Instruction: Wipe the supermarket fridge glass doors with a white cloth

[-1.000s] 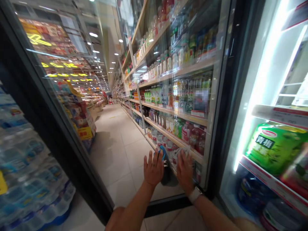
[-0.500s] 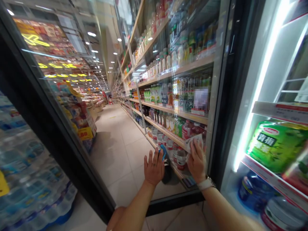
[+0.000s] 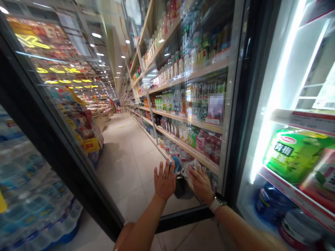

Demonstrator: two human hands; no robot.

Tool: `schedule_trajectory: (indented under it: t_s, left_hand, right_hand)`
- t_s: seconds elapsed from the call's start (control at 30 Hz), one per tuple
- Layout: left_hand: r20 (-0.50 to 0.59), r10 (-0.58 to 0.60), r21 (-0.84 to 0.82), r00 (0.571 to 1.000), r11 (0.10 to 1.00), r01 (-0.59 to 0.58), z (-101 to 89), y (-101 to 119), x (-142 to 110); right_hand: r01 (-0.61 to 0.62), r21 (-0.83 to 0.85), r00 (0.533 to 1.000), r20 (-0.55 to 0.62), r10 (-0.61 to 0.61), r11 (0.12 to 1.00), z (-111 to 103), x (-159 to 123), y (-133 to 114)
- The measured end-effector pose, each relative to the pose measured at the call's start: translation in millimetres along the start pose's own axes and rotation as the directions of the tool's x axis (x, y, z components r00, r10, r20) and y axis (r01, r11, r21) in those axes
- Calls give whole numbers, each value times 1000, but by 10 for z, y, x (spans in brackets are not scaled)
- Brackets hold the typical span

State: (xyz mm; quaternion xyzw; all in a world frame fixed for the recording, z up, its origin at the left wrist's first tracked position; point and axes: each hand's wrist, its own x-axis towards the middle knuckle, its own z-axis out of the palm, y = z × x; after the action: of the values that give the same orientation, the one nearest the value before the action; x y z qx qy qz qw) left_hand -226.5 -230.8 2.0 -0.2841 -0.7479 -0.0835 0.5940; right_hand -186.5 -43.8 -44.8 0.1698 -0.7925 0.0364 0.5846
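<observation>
Before me is a glass door (image 3: pixel 131 195) in a black frame (image 3: pixel 183 219). My left hand (image 3: pixel 164 181) lies flat against the lower glass, fingers spread, holding nothing. To its right, my right hand (image 3: pixel 201 183) presses a crumpled white cloth (image 3: pixel 188 168) on the glass, its fingers over the cloth. A watch with a pale strap (image 3: pixel 217 204) is on the right wrist. Between the hands, seen through the glass, are a blue item (image 3: pixel 175 164) and a dark container (image 3: pixel 181 188) on the floor; my hands partly cover them.
Lit cooler shelves with a green pouch (image 3: pixel 293 153) and large bottles (image 3: pixel 300 226) stand at right. Packs of water bottles (image 3: pixel 39 195) are stacked at left. Beyond the glass, shelves of drinks (image 3: pixel 183 129) line an aisle (image 3: pixel 125 139).
My right hand has slid the cloth left and slightly down across the glass, closer to my left hand. The left hand stays nearly where it was, spread on the door.
</observation>
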Motion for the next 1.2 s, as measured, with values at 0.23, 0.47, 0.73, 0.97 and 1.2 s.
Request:
schedule_trajectory:
  t_s: [0.23, 0.47, 0.73, 0.97, 1.2]
  left_hand:
    - [-20, 5, -1, 1000, 1000, -5, 6, 0, -1]
    - [-8, 26, -53, 1000, 998, -26, -3, -16, -11]
    - [132, 154, -21, 979, 988, -153, -259, -430, -70]
    - [68, 172, 71, 983, 982, -176, -150, -572, -185]
    - [78, 181, 63, 980, 981, -186, -118, -612, -182]
  right_hand:
    - [-10, -15, 998, -64, 9, 1000, -174, 328, 224]
    - [48, 72, 999, -11, -47, 996, 108, 66, -257]
    - [189, 112, 981, 20, -192, 976, 106, 167, -255]
    - [-188, 14, 977, -103, 188, 982, -28, 557, -97]
    - [1, 71, 999, -41, 2, 997, 246, 339, -518]
